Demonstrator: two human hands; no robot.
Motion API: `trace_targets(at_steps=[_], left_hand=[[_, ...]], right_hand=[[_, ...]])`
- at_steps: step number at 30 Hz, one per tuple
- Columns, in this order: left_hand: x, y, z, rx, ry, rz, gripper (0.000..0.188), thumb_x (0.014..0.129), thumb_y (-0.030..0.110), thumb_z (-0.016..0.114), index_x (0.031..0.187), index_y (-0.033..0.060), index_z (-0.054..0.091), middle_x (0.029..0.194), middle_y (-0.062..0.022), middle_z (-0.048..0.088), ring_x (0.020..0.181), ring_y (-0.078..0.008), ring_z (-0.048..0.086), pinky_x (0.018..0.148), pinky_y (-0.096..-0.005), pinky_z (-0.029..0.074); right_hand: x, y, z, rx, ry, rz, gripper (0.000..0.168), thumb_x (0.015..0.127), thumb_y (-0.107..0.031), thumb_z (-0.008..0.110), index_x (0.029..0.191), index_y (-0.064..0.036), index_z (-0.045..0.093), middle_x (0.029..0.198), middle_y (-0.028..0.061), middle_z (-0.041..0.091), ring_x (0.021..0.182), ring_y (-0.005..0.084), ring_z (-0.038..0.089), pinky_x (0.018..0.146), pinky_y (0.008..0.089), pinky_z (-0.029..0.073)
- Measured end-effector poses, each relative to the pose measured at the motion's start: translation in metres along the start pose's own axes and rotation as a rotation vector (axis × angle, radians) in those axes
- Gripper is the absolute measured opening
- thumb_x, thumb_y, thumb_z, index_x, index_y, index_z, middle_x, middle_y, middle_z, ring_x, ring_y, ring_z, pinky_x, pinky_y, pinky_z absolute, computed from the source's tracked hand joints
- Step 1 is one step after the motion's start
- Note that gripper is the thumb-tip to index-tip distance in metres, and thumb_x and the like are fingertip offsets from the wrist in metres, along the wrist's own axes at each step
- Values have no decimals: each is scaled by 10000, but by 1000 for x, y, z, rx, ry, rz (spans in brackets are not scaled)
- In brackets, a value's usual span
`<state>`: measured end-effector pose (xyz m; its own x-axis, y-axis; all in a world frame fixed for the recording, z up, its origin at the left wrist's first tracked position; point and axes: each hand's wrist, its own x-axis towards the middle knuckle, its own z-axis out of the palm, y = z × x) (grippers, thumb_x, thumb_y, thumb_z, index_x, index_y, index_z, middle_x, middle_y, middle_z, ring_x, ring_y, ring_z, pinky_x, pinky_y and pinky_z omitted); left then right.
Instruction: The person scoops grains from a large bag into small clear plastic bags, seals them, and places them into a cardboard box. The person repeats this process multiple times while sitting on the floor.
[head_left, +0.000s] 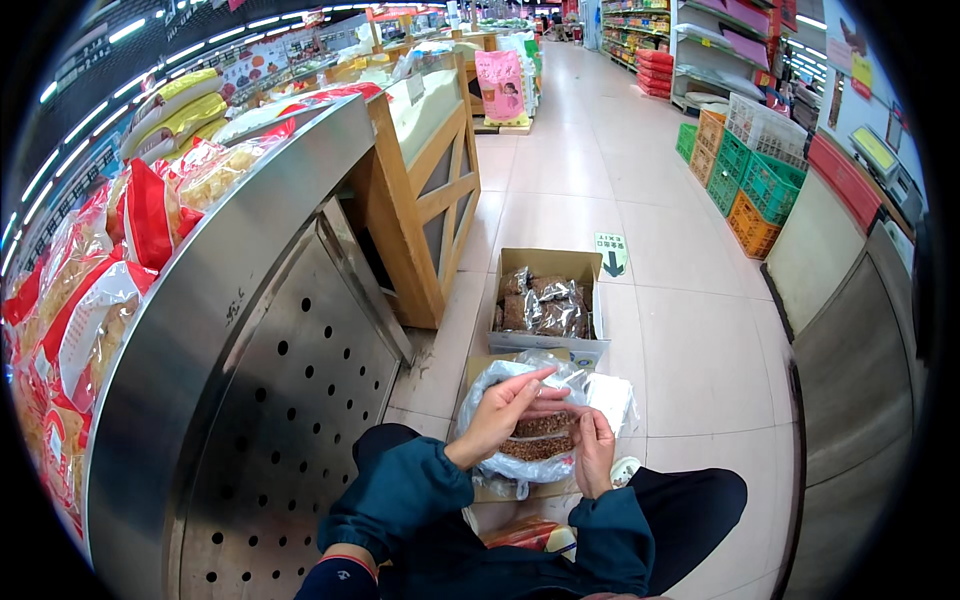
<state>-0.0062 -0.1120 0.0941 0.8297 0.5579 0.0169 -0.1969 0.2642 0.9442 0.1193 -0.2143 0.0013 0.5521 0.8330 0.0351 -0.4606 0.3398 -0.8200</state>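
My left hand (499, 416) is over a translucent plastic bag (480, 409) with its fingers stretched to the right and partly spread. No object shows plainly in it. Close beside its fingertips, my right hand (595, 454) has thumb and forefinger pinched together; whether thin clear film is between them is too fine to tell. Brown granular food (536, 448) fills the wide-mouthed bag beneath both hands, with a pale strip across it. Just beyond stands an open cardboard box (547, 343) of clear packets (544, 304) with brown contents. White sheets or bags (610, 401) lie to the right.
A perforated steel counter (292, 420) rises close on my left, topped with red-and-clear food bags (90, 330). A wooden bin (424, 187) stands beyond. Stacked plastic crates (739, 172) and a grey panel (855, 375) are right. A red-and-yellow package (529, 534) lies between my legs.
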Motion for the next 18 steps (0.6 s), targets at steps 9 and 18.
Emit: trace_targets(at_steps=[9,18], left_hand=[[-25,-27,16,70,-257,177,469,924,162,406,1338,16,241,1319,-118,375,1230,-168,324,993,-282,282],[-45,-52,2,279,-198,70,128,847,116,546,809,-2,579,1133,-137,528,1109,-207,456,913,-320,365]], right_hand=[[-13,-12,5,314,-343,135,178,859,-216,484,822,-44,508,751,21,515,729,104,490,670,223,389],[-32,2,8,15,-454,447,304,852,-290,463,979,-19,517,745,-3,479,695,90,471,632,207,364]])
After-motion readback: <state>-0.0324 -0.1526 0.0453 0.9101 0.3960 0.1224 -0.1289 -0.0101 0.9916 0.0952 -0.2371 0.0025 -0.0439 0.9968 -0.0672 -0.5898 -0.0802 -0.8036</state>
